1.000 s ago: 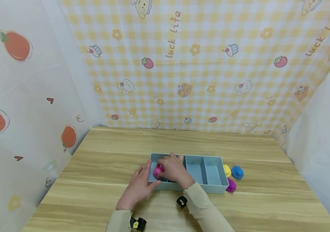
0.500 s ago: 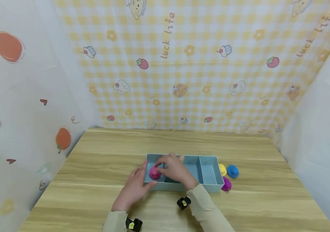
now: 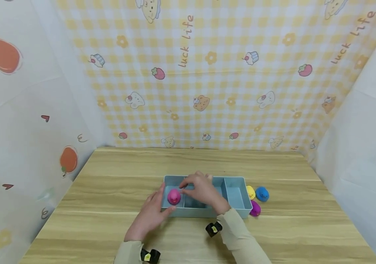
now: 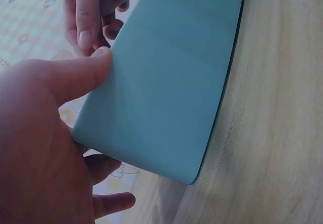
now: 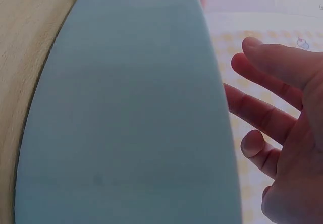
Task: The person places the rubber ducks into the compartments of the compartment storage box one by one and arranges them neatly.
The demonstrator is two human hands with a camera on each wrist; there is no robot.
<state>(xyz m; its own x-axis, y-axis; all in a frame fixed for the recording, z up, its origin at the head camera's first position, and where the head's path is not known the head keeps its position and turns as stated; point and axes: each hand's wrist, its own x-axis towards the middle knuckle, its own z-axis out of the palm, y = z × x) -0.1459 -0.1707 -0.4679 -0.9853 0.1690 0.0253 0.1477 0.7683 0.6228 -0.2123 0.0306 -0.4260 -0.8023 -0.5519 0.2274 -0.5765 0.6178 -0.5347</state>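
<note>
A pink toy duck (image 3: 174,197) sits in the left end compartment of a light blue divided box (image 3: 207,212). My left hand (image 3: 149,214) lies at the box's left end, fingers stretched along the end wall and thumb touching the front rim. In the left wrist view that thumb (image 4: 86,72) rests on the rim's edge. Just right of the duck, my right hand (image 3: 204,189) hovers over the second compartment, thumb and forefinger apart with nothing visible between them. It hides part of the middle compartments. The right wrist view shows the right hand's fingers (image 5: 262,113) spread and loosely bent beyond the box wall.
Beside the box's right end lie a yellow toy duck (image 3: 250,192), a blue toy duck (image 3: 262,194) and a purple toy duck (image 3: 255,208). All stand on a wooden table (image 3: 290,227). Patterned cloth (image 3: 188,91) rises behind the table, and white sheets flank it.
The right hand has let go of the pink duck and drawn slightly right, leaving it in the left compartment. The left hand stays at the box's end. The head view has shifted a little.
</note>
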